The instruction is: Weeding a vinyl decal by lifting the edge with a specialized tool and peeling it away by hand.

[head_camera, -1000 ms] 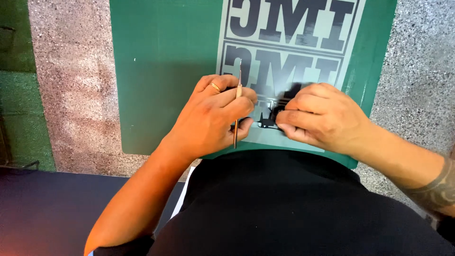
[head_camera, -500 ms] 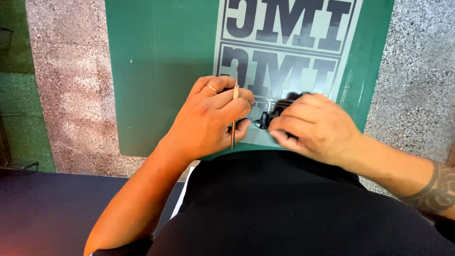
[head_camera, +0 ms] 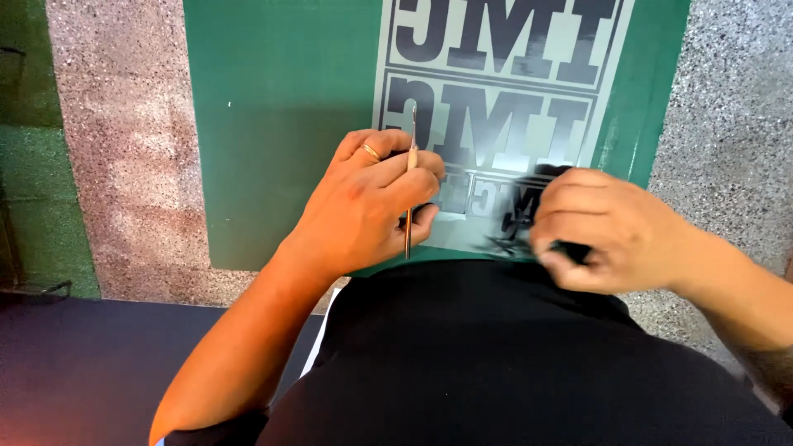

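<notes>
Green cutting mat (head_camera: pixel 281 132) under grey lettered vinyl sheet (head_camera: pixel 504 74), near both hands.

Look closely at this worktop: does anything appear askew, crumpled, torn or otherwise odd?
One thing stands out: a crumpled, tangled scrap of black film bunched at the right hand, lifted off the otherwise flat lettered sheet on the green cutting mat. The left hand holds a thin metal pick. The blur hides whether it is torn.
</notes>
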